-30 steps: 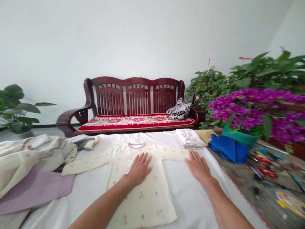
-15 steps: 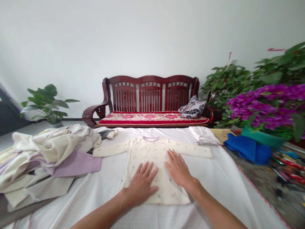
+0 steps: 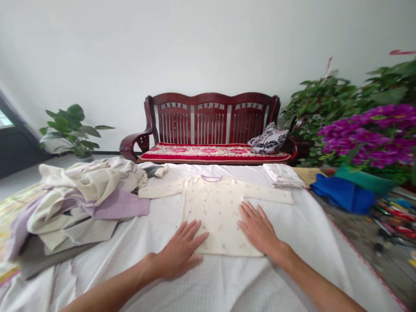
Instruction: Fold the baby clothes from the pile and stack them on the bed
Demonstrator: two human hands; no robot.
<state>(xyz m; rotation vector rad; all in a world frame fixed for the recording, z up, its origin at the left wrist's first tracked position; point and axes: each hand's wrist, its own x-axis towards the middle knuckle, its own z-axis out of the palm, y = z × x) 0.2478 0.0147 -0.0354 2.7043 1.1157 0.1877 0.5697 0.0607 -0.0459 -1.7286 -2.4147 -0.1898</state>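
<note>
A cream long-sleeved child's shirt [image 3: 214,216] with small faint prints and a lilac neckline lies spread flat, both sleeves stretched out sideways. Its collar points away from me. My left hand [image 3: 182,251] rests at the shirt's lower left edge, fingers spread, covering that corner. Along the right side edge of the shirt lies my right hand [image 3: 260,227], also flat with fingers extended. Neither hand grips the fabric. Beneath everything is a white cloth [image 3: 227,286] with some wrinkles.
A heap of clothes [image 3: 81,195], cream, lilac and grey, lies to the left. Folded clothes [image 3: 282,175] are stacked at the back right. Past the cloth's right edge are a blue fabric piece [image 3: 342,193] and purple flowers [image 3: 370,136]. A wooden bench [image 3: 211,117] stands behind.
My hands have moved apart, from the middle of the shirt outward to its left and right edges. The camera view has shifted slightly.
</note>
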